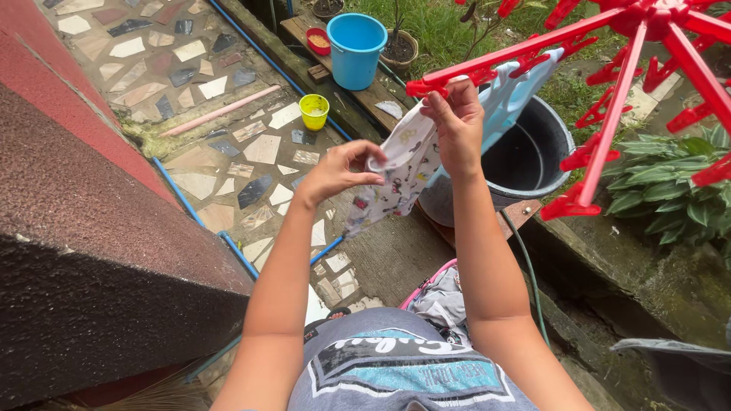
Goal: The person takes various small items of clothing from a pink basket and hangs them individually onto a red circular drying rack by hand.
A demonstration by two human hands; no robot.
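2 hands on printed white cloth (pixel 400 171): right hand (pixel 457 122) pinches its top at red peg hanger (pixel 609 53), left hand (pixel 339 171) pinches its side edge.

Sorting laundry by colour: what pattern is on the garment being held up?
The garment is white with small multicoloured prints, seen in the head view.

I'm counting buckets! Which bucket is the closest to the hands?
The big black bucket, right behind the raised right hand. The blue bucket and small yellow cup stand farther off.
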